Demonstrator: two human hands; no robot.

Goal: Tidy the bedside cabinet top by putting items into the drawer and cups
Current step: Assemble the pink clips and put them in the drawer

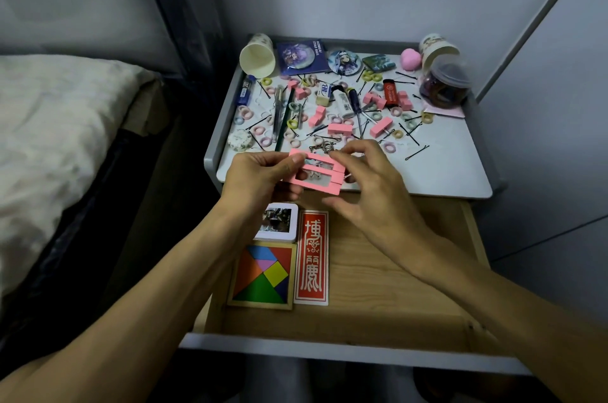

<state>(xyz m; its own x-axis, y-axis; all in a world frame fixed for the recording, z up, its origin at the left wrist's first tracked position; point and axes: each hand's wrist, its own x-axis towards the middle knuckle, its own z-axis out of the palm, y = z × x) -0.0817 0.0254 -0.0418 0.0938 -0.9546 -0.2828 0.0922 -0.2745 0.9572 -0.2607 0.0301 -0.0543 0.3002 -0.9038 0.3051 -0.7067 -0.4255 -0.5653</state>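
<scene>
My left hand grips a flat pink frame with two rectangular windows, held over the front edge of the cabinet top. My right hand pinches the frame's right end, where a small metal key chain hangs. Below, the open wooden drawer holds a tangram puzzle, a red card with white characters and a white picture box. One paper cup lies on its side at the back left and another paper cup at the back right.
The cabinet top is strewn with pink blocks, small hair rings, bobby pins, a red lighter, a screwdriver, tweezers, an eraser, badges and a jar of hair ties. A bed stands at the left and a wall at the right.
</scene>
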